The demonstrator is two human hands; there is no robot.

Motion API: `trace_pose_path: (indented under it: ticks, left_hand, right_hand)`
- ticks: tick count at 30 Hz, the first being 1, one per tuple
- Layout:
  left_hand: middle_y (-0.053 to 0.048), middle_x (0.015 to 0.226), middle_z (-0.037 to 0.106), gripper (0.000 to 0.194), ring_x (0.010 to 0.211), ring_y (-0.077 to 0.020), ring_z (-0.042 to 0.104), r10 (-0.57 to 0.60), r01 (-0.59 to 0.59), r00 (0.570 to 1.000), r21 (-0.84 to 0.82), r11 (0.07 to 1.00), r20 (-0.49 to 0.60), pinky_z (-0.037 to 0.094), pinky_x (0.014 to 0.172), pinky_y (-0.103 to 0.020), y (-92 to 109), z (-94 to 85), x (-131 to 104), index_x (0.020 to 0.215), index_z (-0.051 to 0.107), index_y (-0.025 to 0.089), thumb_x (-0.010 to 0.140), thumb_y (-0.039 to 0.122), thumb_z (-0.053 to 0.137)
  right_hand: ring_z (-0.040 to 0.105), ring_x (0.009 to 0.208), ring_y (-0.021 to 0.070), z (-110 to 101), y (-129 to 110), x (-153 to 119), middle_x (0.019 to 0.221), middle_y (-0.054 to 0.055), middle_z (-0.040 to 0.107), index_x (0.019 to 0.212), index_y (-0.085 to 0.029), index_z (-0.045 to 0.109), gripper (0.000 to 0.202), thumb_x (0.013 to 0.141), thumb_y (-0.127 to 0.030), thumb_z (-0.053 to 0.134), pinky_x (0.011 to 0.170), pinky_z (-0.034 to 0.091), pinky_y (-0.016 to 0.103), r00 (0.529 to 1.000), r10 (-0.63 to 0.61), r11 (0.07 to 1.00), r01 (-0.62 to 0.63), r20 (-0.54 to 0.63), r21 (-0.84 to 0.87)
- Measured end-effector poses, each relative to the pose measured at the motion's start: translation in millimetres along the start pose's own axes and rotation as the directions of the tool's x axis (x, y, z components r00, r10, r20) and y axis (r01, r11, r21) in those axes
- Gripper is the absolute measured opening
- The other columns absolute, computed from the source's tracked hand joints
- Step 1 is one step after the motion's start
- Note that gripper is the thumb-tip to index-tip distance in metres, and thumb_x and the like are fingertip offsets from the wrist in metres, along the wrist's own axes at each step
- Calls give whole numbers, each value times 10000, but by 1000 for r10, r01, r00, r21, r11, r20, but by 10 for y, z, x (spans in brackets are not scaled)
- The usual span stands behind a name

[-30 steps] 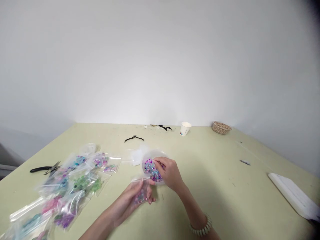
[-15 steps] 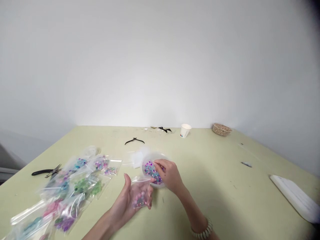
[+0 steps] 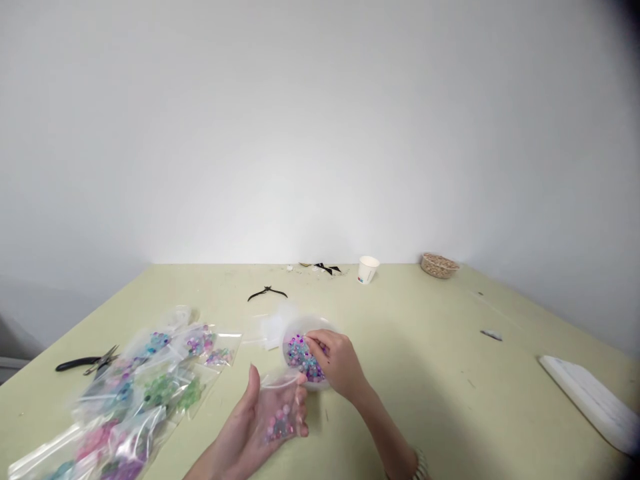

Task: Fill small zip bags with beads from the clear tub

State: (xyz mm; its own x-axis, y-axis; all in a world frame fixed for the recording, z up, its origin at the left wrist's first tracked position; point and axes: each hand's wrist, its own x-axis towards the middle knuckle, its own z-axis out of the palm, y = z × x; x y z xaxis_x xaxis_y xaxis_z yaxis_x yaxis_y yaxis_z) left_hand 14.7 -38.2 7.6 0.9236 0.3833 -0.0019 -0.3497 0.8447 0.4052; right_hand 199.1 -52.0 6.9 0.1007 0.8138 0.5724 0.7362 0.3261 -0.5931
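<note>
A small clear zip bag [image 3: 280, 413] with pink and pale beads lies across the palm of my left hand [image 3: 250, 420], whose fingers curl round its right side while the thumb points up. Just beyond it stands a round white bowl [image 3: 323, 325] of purple, blue and pink beads [image 3: 303, 357]. My right hand [image 3: 337, 363] is over the bowl's right part, its thumb and forefinger pinched together at the beads. Whatever is between those fingertips is too small to make out.
Several clear bags of coloured beads [image 3: 160, 390] spread over the left side, beside pliers [image 3: 90, 361]. Farther back are black-handled cutters [image 3: 267, 291], a paper cup [image 3: 368, 269] and a tub of brown bits [image 3: 439, 265]. A white slab [image 3: 590, 403] lies at right.
The whole table appears slightly lower as the view has shifted. My left hand and the bag sit a little lower too; my right hand remains pinched over the bowl.
</note>
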Motion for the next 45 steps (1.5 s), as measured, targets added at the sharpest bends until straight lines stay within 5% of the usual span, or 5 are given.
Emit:
trace_pose_path:
  ticks: [7, 22, 35, 45]
  left_hand:
    - [-91, 897, 603, 550, 807, -189, 556, 48, -48, 999, 69, 996, 3, 397, 843, -331, -15, -19, -2, 979, 661, 98, 742, 588, 576]
    - [-26, 791, 467, 504, 732, -145, 437, 197, -198, 980, 312, 929, 36, 366, 743, -305, -77, -180, 19, 878, 632, 145, 762, 620, 511]
    - [-32, 715, 538, 558, 657, -139, 456, 151, -103, 987, 490, 865, -59, 322, 668, -257, -111, 1, 0, 833, 651, 146, 527, 606, 732]
    - [-40, 736, 641, 613, 625, -128, 541, 116, -58, 990, 526, 848, -77, 339, 625, -240, -23, -77, -1, 849, 632, 142, 447, 580, 784]
  right_hand:
    - [626, 710, 164, 14, 20, -8, 801, 39, 694, 849, -178, 658, 201, 886, -188, 460, 659, 431, 259, 1000, 0, 1000, 0, 0, -10]
    - [624, 722, 159, 18, -2, 1, 798, 30, 691, 843, -184, 656, 208, 894, -201, 455, 666, 428, 256, 1000, 10, 1000, -10, 0, -11]
    - [629, 690, 162, 1, -42, 10, 767, 41, 691, 838, -187, 667, 233, 897, -210, 443, 643, 455, 258, 1000, 8, 1000, -8, 0, -29]
    - [639, 730, 175, -14, 6, -16, 817, 57, 701, 873, -169, 671, 211, 892, -210, 465, 696, 457, 273, 1000, 20, 999, -20, 15, -26]
